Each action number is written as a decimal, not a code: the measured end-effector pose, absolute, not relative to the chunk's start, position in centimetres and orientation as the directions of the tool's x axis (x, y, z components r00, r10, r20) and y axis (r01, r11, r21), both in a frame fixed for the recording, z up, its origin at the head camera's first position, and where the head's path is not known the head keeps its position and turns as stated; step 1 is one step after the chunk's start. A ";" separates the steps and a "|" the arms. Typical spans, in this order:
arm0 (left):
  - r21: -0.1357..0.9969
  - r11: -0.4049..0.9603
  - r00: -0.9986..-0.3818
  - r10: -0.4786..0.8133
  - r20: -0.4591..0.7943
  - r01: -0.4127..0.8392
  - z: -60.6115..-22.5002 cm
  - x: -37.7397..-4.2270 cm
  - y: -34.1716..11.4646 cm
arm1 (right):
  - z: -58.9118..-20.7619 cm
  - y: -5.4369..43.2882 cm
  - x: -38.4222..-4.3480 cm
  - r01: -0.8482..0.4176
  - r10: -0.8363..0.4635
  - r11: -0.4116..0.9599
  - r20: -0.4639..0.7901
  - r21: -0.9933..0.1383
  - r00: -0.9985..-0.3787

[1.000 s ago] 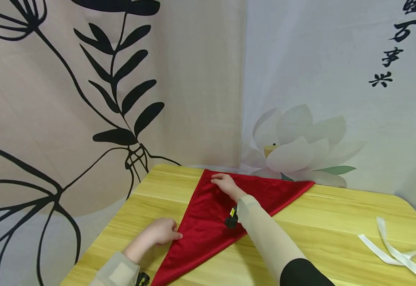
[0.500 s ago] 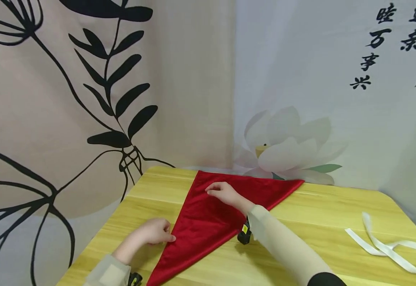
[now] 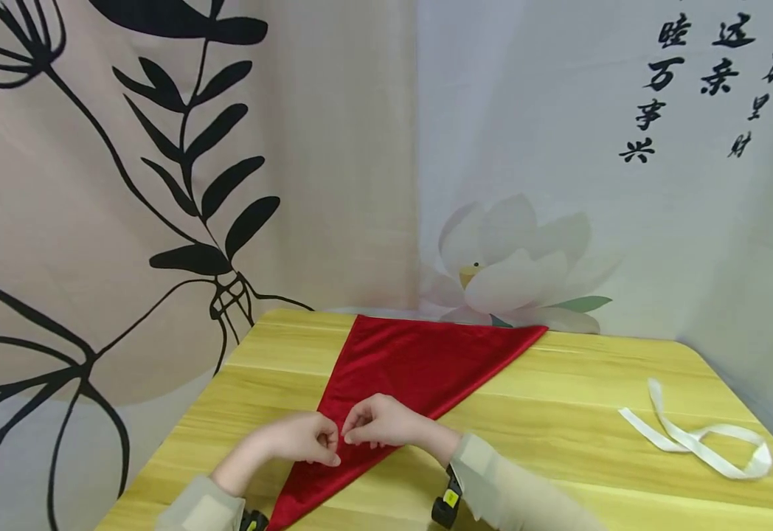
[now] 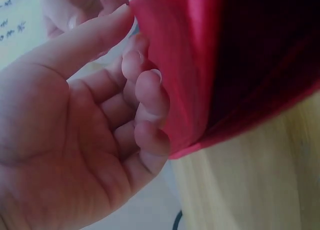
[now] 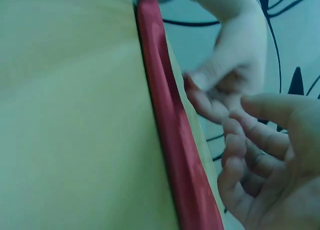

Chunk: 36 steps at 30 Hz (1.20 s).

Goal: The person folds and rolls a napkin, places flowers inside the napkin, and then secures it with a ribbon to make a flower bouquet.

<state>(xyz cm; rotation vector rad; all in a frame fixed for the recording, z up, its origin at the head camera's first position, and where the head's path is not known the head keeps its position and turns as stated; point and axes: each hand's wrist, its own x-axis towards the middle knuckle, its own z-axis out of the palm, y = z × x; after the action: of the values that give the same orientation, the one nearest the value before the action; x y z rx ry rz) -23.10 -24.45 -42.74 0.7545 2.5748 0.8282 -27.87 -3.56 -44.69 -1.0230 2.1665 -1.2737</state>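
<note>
A red, shiny cloth lies on the table as a triangle, its long edge slanting from the back right to the front left. Over its narrower front part, my two hands are close together. My left hand is at the cloth's left edge, fingers loosely bent; the left wrist view shows an empty palm beside the red fabric. My right hand hovers over the cloth just to the right of it, thumb and fingers bent towards each other. Nothing shows between its fingers in the right wrist view.
The table has a yellow wood grain. At its right side lies a looped white ribbon. Behind stands a fabric backdrop with black plant drawings, a lotus and written characters. Black wrist cameras, such as the right one, sit under the cuffs.
My right hand has come from the cloth's far part back towards me, beside the left. The left hand has barely moved at the edge. The head view has swung rightward.
</note>
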 end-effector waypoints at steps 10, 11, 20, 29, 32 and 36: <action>0.571 0.701 -0.759 0.621 -0.196 0.427 -42.9 -22.1 -23.8 | -46.2 -4.3 -25.3 -0.293 -0.798 0.332 -0.102 -0.897 -0.593; 0.561 0.709 -0.756 0.621 -0.208 0.428 -42.9 -21.9 -23.8 | -46.3 -4.3 -25.3 -0.289 -0.799 0.339 -0.111 -0.895 -0.591; 0.568 0.716 -0.751 0.616 -0.240 0.406 -43.1 -20.4 -25.3 | -47.0 -4.0 -25.4 -0.256 -0.784 0.355 -0.137 -0.899 -0.605; 0.724 0.578 -0.634 0.731 -0.254 0.376 -42.9 -20.8 -27.3 | -45.6 -5.6 -24.0 -0.553 -0.864 0.345 -0.027 -0.759 -0.502; 0.770 0.538 -0.600 0.756 -0.261 0.343 -42.8 -21.0 -27.7 | -45.4 -6.2 -23.5 -0.631 -0.883 0.348 -0.016 -0.694 -0.470; 0.817 0.494 -0.562 0.782 -0.269 0.296 -43.1 -21.3 -28.2 | -45.8 -6.6 -23.1 -0.654 -0.883 0.368 -0.028 -0.661 -0.468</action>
<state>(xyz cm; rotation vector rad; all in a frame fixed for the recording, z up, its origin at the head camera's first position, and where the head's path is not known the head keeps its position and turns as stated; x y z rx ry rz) -21.35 -28.19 -43.06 0.8828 2.0994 0.9790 -23.11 -6.63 -45.82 -1.3409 2.2554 -0.8309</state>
